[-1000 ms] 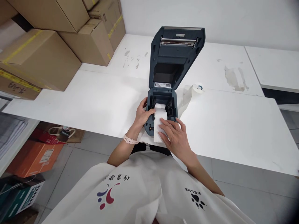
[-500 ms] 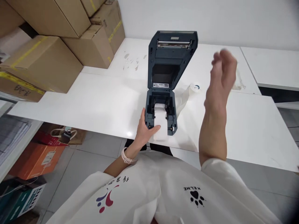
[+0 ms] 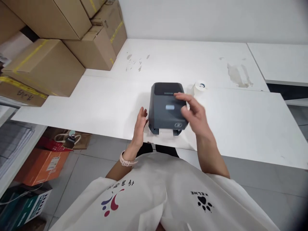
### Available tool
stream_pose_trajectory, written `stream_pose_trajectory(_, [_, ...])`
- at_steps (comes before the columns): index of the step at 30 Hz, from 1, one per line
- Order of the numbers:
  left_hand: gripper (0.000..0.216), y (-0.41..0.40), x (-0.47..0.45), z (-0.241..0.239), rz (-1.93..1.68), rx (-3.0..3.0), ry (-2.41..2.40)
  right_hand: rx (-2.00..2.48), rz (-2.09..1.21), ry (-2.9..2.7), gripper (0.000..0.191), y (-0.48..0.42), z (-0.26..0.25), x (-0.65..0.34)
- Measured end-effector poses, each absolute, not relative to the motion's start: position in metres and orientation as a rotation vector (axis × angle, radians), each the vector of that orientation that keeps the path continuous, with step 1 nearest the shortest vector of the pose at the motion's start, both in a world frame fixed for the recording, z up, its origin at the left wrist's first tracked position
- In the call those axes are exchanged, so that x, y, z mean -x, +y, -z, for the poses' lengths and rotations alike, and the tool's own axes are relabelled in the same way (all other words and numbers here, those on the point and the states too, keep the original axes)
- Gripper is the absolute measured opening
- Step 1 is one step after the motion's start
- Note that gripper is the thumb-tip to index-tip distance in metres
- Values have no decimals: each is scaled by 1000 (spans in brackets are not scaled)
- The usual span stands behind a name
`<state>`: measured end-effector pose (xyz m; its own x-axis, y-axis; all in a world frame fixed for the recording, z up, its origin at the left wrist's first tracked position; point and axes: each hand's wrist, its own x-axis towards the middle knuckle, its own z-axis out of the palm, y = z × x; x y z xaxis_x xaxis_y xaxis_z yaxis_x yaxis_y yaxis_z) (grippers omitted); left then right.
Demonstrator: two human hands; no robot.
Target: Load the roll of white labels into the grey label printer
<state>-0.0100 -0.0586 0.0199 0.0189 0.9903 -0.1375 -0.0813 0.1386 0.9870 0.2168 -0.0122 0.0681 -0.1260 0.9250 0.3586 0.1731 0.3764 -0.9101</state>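
A dark label printer [image 3: 163, 117] stands on the white table in front of me, its lid down over the body. I cannot tell whether the lid is fully latched. A white paper strip [image 3: 166, 132] shows under the lid's front edge. My right hand [image 3: 196, 115] is over the right side of the lid, fingers extended, with the fingertips at its top surface. Beside the printer's left side is my left hand [image 3: 139, 126], fingers straight and holding nothing. Behind the right hand lies a white paper roll [image 3: 200, 87] with a dark blue core.
Cardboard boxes [image 3: 45, 65] are stacked at the table's left end. An orange box [image 3: 42, 165] and a green box [image 3: 31, 205] sit low on the left. The white table [image 3: 108, 106] has a grey worn patch at the back right.
The printer's lid has swung from upright to down over the body. My right hand has come from the raised right side onto the lid. My left hand has let go of the paper strip.
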Motion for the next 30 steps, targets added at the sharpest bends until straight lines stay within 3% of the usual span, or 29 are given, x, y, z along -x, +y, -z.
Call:
stream_pose_trajectory(3, [79,-48,-1,-27,-1135,-1074,1154,1166,-852,-1562,57,-36,-41,-213])
stream_pose_trajectory(8, [103,-40,-15,-27,-1065,-1062,1141,1291,-968,-1411,83,-40,-25,-210])
stream_pose_trajectory(15, [108,-38,-13,-22,-1076,-1043,1134,1422,-707,-1709,71,-50,-42,-210])
stream_pose_trajectory(23, [105,-39,-15,-23,-1104,-1055,1104,1301,-1279,-1259,107,-35,-27,-215])
stream_pose_trajectory(30, [104,-36,-15,-25,-1105,-1070,1092,1283,-1291,-1206,109,-28,-27,-213])
